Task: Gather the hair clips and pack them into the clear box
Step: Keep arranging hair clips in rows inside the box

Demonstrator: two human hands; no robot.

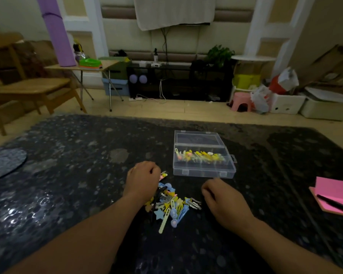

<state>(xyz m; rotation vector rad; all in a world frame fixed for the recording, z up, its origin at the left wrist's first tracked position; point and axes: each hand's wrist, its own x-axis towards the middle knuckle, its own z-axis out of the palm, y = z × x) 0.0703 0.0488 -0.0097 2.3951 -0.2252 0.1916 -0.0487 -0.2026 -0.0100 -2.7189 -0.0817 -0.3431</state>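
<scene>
The fingers [154, 170] of the left hand [143, 180] are curled tight and seem to pinch a pink-and-yellow clip [163, 175], which pokes out toward the box [204, 173]. The right hand [220, 200] lies knuckles-up with its fingers bent under; whether they hold anything I cannot tell. Between the two hands sits the pile [173, 206] of loose clips, blue, yellow and silver, on the dark speckled bench [77, 175], near its front and just short of the box.

The risks, as I judge them: the pinch looks shallow, so the clip could slip on the way over. The pile is tangled, so lifting one clip may drag others out across the bench. And the right hand is close to the box's front wall — a nudge there could slide the light box away.

The box stands open, its lid [198, 138] laid back flat behind it. A row of yellow and pink clips [200, 157] lies along its back part; the front part looks bare. Far right, a pink notebook [337, 192] carries a pen [334, 202].
</scene>
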